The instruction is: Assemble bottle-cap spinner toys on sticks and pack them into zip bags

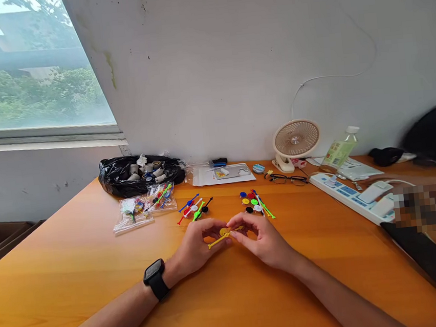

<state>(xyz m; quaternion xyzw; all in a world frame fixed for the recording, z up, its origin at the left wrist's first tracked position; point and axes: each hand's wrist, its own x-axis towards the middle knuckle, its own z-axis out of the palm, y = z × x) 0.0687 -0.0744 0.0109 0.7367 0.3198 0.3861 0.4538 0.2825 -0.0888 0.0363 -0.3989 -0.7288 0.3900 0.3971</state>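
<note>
Both hands are meeting over the orange table (pixel 78 279) — the left hand (pixel 195 248) and right hand (pixel 262 241) are pinching a yellow stick (pixel 220 240) with a yellow disc (pixel 223 231) between their fingertips. Just beyond them, coloured sticks and discs (pixel 254 202) are lying scattered.

- A makeshift home or small-office work desk: an orange wooden table (pixel 78 279) pushed against a scuffed, stained white wall (pixel 230 54).
- A window (pixel 27 68) at the left looks out on trees and a building.
- Everyday desk clutter lines the back edge: a small clip fan (pixel 296 140), a power strip (pixel 350 196) with plugs, eyeglasses (pixel 288 179), a plastic bottle (pixel 340 150).
- A black plastic bag (pixel 142 175) of small parts and clear packets (pixel 132 213) suggest light piecework by hand.
</note>
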